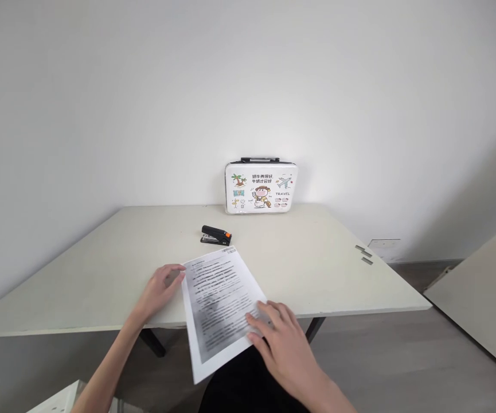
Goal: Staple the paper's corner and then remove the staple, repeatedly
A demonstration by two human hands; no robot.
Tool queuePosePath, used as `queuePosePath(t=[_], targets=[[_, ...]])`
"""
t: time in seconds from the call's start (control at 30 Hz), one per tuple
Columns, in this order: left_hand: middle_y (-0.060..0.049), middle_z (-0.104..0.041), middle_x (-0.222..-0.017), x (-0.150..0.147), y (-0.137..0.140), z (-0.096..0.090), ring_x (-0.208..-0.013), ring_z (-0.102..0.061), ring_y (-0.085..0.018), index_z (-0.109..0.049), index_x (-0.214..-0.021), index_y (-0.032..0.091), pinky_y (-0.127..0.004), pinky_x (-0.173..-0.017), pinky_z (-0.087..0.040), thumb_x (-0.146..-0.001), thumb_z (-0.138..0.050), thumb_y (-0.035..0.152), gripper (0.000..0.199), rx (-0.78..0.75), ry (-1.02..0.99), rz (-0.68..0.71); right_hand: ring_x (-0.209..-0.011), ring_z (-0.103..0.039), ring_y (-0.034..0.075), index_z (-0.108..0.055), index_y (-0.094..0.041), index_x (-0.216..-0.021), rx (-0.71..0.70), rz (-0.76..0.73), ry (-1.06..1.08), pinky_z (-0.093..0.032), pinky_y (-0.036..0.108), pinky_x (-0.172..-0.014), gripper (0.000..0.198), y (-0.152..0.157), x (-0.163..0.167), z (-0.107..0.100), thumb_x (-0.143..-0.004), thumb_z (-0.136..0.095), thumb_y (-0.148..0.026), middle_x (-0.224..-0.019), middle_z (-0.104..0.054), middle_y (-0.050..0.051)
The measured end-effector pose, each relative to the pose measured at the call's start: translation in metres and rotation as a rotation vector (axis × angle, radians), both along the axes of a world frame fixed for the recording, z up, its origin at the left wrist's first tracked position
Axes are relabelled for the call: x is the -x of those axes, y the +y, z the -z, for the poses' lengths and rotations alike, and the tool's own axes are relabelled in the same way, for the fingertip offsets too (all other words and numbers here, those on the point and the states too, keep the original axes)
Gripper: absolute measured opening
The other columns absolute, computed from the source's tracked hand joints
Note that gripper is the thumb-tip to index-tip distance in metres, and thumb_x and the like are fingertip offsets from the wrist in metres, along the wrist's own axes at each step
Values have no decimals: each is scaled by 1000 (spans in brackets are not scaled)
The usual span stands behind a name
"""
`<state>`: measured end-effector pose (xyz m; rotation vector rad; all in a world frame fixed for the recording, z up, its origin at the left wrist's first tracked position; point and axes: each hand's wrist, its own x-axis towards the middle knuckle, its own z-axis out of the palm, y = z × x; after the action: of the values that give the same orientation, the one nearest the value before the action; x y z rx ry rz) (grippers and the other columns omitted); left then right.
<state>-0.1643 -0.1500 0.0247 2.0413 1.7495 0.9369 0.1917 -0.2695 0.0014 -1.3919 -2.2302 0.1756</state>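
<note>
Printed paper point(217, 298), with rows of dark text, lies tilted across the table's front edge, its lower part sticking out over my lap. I cannot tell whether it is one sheet or a stack. At its upper left edge, the thumb and fingertips of my left hand point(159, 289) close on the paper, leaving a gap inside the curled fingers. My right hand point(284, 341) rests its spread fingers on the lower right edge, thumb also on the printed side. Just beyond the paper's top edge sits a black stapler point(215, 235) with an orange part, touched by neither hand.
A white carry case point(261, 188) with cartoon prints and a black handle stands against the wall at the back of the pale table point(101, 269). Several staple strips point(363, 253) lie near the table's right edge. A white panel point(484, 298) is at the far right.
</note>
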Motion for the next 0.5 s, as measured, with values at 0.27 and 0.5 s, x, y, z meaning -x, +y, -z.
queuePosePath(t=[0.27, 0.5], targets=[[-7, -67, -140, 9, 11, 21, -139, -50, -33, -72, -116, 26, -53, -120, -36, -94, -53, 63, 47, -131, 225, 51, -125, -55, 34, -66, -36, -136, 20, -110, 124, -50, 57, -103, 35, -1, 56, -7, -106, -50, -43, -133, -65, 7], [-5, -55, -155, 13, 15, 25, -150, -39, -32, -64, -135, 28, -55, -125, -26, -99, -45, 66, 56, -10, 284, 59, -121, -60, 27, -65, -29, -134, 198, -244, 355, -51, 46, -104, 34, 42, 15, -19, -107, -48, -38, -127, -70, 7]])
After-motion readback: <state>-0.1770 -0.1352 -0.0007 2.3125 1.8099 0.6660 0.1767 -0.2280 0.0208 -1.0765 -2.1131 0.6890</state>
